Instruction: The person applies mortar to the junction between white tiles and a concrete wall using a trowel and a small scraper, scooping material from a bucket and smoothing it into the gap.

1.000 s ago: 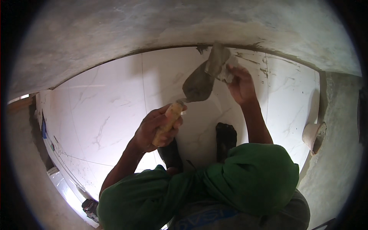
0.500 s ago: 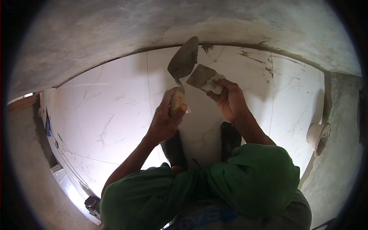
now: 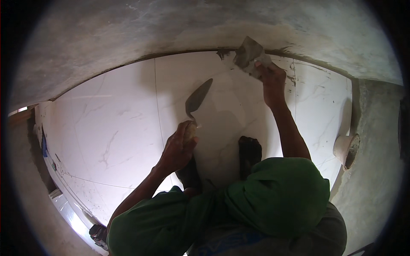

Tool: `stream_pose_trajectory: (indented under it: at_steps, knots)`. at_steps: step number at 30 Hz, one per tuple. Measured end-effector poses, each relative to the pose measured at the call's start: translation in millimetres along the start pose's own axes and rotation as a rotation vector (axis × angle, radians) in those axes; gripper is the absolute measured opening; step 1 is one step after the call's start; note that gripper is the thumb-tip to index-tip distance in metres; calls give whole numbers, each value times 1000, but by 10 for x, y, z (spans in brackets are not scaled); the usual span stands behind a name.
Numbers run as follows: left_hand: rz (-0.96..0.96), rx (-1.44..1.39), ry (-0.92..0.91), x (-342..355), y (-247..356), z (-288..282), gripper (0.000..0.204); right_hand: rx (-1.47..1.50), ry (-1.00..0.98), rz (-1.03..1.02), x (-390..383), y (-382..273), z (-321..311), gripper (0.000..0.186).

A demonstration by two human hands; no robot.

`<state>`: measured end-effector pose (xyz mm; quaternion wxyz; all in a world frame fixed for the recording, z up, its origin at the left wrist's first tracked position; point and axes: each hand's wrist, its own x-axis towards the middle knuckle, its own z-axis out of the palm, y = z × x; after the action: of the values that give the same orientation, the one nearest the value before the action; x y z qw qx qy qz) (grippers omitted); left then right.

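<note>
My left hand [image 3: 178, 144] is closed round the handle of a pointed trowel [image 3: 198, 99]. The grey blade points away from me, above the white marbled floor tiles [image 3: 124, 111]. Farther off and to the right, my right hand [image 3: 272, 79] grips a flat, squarish scraper [image 3: 249, 50] smeared with grey mortar. Its blade is at the seam where the floor meets the far wall; whether it touches the wall I cannot tell. A dark mortar smear [image 3: 222, 54] lies along that seam, just left of the scraper.
A bare cement wall [image 3: 179, 25] curves across the far side. At the right, a mortar-stained pail [image 3: 346, 151] lies tipped by the side wall. Dark streaks [image 3: 314, 68] mark the tiles near the far right corner. A dark object [image 3: 98, 234] sits at the lower left. My feet [image 3: 250, 155] rest on the tiles.
My right hand has moved the scraper away and to the right, up to the far wall's base. My left hand has drawn the trowel back toward me and turned its blade.
</note>
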<state>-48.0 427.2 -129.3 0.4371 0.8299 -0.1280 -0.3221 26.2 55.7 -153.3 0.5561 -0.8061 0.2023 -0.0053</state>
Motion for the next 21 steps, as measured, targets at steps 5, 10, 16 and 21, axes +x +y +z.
stream_pose_trajectory:
  at_steps: [5,10,16,21]
  knots:
    - [-72,-108,22,-24,95,-97,52,-726,253,-712,313,304,63,36]
    - [-102,-91,43,-21,159,-117,51,-1061,224,-925,461,860,281,55]
    - [-128,-66,51,27,239,-147,48,-1147,182,-792,499,966,556,67]
    - [-205,-99,13,135,279,-142,49,-1229,120,-685,498,807,618,65]
